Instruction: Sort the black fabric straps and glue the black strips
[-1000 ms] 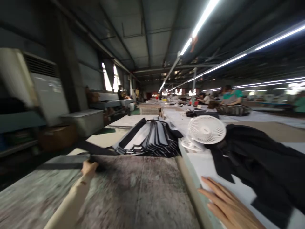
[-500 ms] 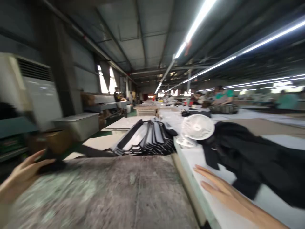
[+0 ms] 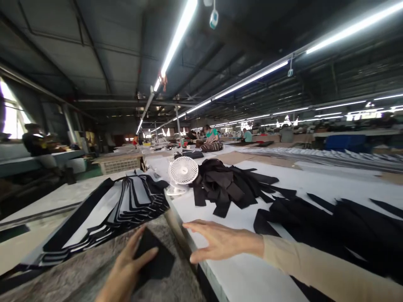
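My left hand (image 3: pixel 126 268) lies on a small black fabric piece (image 3: pixel 155 262) on the worn grey table top (image 3: pixel 75 277); its fingers and thumb are spread over the piece's left edge. My right hand (image 3: pixel 220 241) hovers open, fingers stretched leftward, over the edge of the white table (image 3: pixel 252 272). Just beyond my left hand lies a fanned stack of black-and-white fabric panels (image 3: pixel 119 205).
A small white desk fan (image 3: pixel 181 174) stands on the white table, with a heap of black fabric strips (image 3: pixel 229 184) beside it and more black pieces (image 3: pixel 330 226) to the right. People work at distant tables (image 3: pixel 211 134). A slatted crate (image 3: pixel 121 164) sits farther back.
The view has swung right and down. My left hand came in from the far left onto the black fabric piece near the table's middle. My right hand lifted and reached leftward.
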{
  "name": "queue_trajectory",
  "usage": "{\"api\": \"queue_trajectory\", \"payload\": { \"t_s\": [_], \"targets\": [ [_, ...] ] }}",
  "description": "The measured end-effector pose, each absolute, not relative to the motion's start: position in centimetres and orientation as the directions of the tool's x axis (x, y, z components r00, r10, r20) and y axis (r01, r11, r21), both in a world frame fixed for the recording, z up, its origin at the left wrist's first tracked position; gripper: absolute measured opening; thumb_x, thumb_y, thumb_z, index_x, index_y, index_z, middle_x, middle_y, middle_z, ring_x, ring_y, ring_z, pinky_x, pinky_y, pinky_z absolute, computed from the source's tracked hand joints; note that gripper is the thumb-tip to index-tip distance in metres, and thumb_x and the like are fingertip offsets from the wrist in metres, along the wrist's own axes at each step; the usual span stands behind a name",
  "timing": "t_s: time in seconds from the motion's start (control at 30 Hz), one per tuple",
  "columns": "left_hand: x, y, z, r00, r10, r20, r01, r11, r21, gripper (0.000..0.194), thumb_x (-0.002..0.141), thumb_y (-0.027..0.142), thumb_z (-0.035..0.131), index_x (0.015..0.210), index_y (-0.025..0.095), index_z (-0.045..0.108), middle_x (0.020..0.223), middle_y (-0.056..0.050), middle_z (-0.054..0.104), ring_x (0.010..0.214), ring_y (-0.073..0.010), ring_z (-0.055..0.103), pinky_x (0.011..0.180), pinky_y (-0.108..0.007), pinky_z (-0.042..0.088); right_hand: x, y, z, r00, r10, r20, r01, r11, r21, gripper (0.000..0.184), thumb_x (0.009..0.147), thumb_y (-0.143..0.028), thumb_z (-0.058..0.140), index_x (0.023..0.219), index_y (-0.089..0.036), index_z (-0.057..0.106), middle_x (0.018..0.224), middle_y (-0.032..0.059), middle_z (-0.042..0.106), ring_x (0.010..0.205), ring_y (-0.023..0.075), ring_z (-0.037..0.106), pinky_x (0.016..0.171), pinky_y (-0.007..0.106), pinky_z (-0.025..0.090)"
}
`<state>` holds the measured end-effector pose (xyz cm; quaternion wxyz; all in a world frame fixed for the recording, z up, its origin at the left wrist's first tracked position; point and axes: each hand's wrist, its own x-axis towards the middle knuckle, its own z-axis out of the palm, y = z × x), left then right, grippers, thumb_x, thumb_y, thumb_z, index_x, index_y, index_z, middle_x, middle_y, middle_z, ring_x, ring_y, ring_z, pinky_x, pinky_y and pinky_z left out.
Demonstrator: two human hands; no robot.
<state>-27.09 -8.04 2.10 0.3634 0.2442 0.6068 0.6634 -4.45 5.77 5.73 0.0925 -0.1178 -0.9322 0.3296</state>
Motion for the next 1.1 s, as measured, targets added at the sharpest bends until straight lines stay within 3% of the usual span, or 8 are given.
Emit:
{"api": "queue_trajectory", "payload": {
  "t_s": [0.13,0.43,0.53,0.67,0.77,0.87,1.0,1.1],
  "targets": [
    [-18.1,-3.4,2.0,-0.354,0.922,-0.156,-0.495,-0.043,0.868,0.066,0.07,0.013,0.074,0.128,0.021,0.045,0.107,-0.009,0.068,0.095,-0.0236,0.067,0.079,-0.033,0.056,-2.1,3.8,5.2,-0.896,0.417,0.153,0.272,0.788,-0.553,0.099,0.065,-0.05,0.073,0.147,-0.023,0.024,0.141,0.0139,0.04,0.124,0.0335,0.043,0.101,0.046,0.04],
    [-14.1,0.1,3.2,-0.06,0.977,-0.206,-0.665,0.115,0.738,0.013,0.084,0.024,0.061,0.091,0.013,0.06,0.084,-0.01,0.068,0.076,-0.0187,0.068,0.079,-0.032,0.056,2.1,7.0,3.3,-0.771,0.495,0.401,0.381,0.863,-0.332,0.036,0.085,-0.011,0.047,0.119,-0.02,0.054,0.108,0.0085,0.06,0.095,0.0217,0.06,0.085,0.036,0.049],
    [-14.0,0.3,3.1,-0.02,0.967,-0.255,-0.682,0.173,0.711,0.013,0.084,0.023,0.061,0.09,0.012,0.058,0.082,-0.013,0.068,0.086,-0.0242,0.069,0.086,-0.036,0.054,2.2,8.2,3.1,-0.724,0.554,0.41,0.392,0.82,-0.417,0.019,0.087,-0.012,0.047,0.097,-0.018,0.062,0.093,0.0061,0.063,0.087,0.0206,0.061,0.081,0.035,0.05],
    [-14.7,-0.3,2.9,0.024,0.972,-0.235,-0.63,0.197,0.751,0.02,0.083,0.023,0.061,0.098,0.012,0.054,0.104,-0.022,0.067,0.097,-0.0278,0.067,0.09,-0.038,0.052,1.9,9.4,3.3,-0.535,0.831,0.153,0.39,0.404,-0.828,0.018,0.086,-0.023,0.053,0.07,-0.016,0.055,0.069,0.0025,0.056,0.06,0.0152,0.058,0.055,0.027,0.053],
    [-15.8,-0.8,2.3,-0.204,0.974,-0.101,-0.428,0.004,0.904,0.032,0.079,0.023,0.065,0.107,0.015,0.052,0.102,-0.016,0.069,0.094,-0.0253,0.067,0.086,-0.037,0.052,2.1,10.3,3.1,-0.45,0.893,0.017,0.263,0.15,-0.953,0.015,0.084,-0.023,0.056,0.072,-0.015,0.054,0.074,0.003,0.056,0.062,0.0133,0.058,0.052,0.023,0.054],
    [-16.0,-0.4,1.2,-0.248,0.955,0.162,0.077,-0.147,0.986,0.031,0.08,0.031,0.063,0.108,0.019,0.06,0.105,-0.01,0.068,0.1,-0.0241,0.063,0.09,-0.036,0.047,2.6,10.8,2.5,-0.436,0.9,-0.023,0.232,0.088,-0.969,0.012,0.084,-0.02,0.056,0.075,-0.013,0.056,0.076,0.0035,0.058,0.064,0.0128,0.06,0.054,0.023,0.054],
    [-14.2,1.7,-0.6,0.145,0.921,0.361,0.687,-0.357,0.634,0.031,0.086,0.035,0.052,0.113,0.024,0.064,0.119,-0.006,0.063,0.113,-0.0259,0.052,0.102,-0.041,0.036,3.3,11.0,2.6,-0.465,0.879,-0.104,0.241,0.013,-0.97,0.01,0.079,-0.016,0.065,0.086,-0.01,0.063,0.083,0.0051,0.065,0.071,0.0153,0.064,0.064,0.027,0.057],
    [-12.8,3.5,-1.5,0.23,0.921,0.315,0.893,-0.328,0.307,0.033,0.09,0.031,0.044,0.117,0.025,0.061,0.123,-0.005,0.061,0.112,-0.0284,0.051,0.094,-0.046,0.039,4.5,11.5,4.4,-0.596,0.795,-0.11,0.26,0.062,-0.964,0.051,0.064,-0.013,0.08,0.112,-0.015,0.063,0.114,0.0095,0.063,0.103,0.0206,0.061,0.088,0.032,0.052]
  ]
}}
